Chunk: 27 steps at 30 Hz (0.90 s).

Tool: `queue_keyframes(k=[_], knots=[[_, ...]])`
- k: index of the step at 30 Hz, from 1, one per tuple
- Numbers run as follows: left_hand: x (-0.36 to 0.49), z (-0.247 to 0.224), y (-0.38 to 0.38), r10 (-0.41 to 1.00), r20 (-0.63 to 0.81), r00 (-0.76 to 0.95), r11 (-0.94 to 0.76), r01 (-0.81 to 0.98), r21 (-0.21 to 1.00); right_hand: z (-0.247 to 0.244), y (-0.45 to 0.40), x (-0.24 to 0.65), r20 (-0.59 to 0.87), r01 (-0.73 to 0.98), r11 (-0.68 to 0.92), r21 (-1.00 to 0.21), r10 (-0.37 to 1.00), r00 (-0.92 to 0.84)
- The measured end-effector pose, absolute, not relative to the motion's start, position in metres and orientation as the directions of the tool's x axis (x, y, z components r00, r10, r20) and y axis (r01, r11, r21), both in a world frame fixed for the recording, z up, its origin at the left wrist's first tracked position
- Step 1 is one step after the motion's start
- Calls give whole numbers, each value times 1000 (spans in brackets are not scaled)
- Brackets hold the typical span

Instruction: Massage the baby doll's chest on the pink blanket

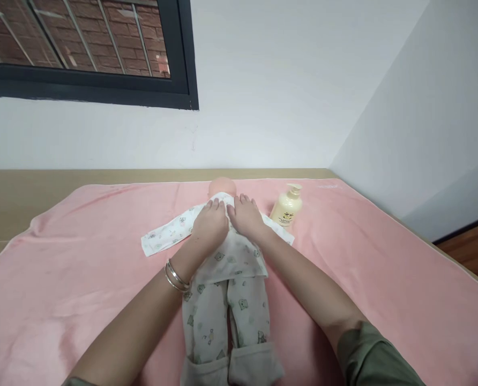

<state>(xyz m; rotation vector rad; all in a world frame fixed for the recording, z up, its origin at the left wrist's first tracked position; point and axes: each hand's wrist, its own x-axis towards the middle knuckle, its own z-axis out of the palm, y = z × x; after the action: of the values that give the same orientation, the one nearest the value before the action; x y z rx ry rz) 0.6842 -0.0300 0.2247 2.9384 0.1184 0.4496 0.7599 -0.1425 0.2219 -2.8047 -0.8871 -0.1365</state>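
Observation:
A baby doll lies lengthwise in front of me, its bare round head (222,186) at the far end. It wears a white top (239,257) and matching trousers (209,321), both with small printed animals. My left hand (211,224) rests flat on the left upper part of the top, fingers stretched forward. On the right upper part lies my right hand (247,215), palm down with the thumb apart. Neither holds anything. One long sleeve (169,233) spreads out to the left; the other is partly hidden behind my right forearm. The trouser legs end in wide pale cuffs (255,362).
A pale yellow pump bottle (288,206) stands right of the doll, close to the right sleeve. A pink cloth (82,279) covers the wooden surface (1,203). Behind it rises a white wall (263,107) with a dark-framed window (183,53) at upper left.

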Motion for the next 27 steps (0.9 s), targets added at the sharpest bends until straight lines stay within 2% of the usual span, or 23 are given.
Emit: queue_keyframes(k=[2,4,7,11,15,24,27], knots=[[691,223,-17,183,258,949,-947,100,306,222,-138,732,215,615,-788,-34,595,775],[699,218,-1,251,227,941,-881,125,456,223,-134,704,209,647,-759,69,645,735],[706,209,13,318,214,923,-795,137,592,225,-132,688,177,682,-727,83,684,708],[707,203,13,353,191,916,-822,206,531,223,-135,721,205,626,-773,-102,599,774],[704,207,7,346,179,921,-861,235,451,215,-138,760,158,553,-789,-269,530,833],[699,215,-4,416,174,893,-880,346,325,207,-139,769,183,639,-684,-351,619,763],[699,214,-3,392,185,901,-889,320,328,209,-140,773,179,642,-671,-371,627,758]])
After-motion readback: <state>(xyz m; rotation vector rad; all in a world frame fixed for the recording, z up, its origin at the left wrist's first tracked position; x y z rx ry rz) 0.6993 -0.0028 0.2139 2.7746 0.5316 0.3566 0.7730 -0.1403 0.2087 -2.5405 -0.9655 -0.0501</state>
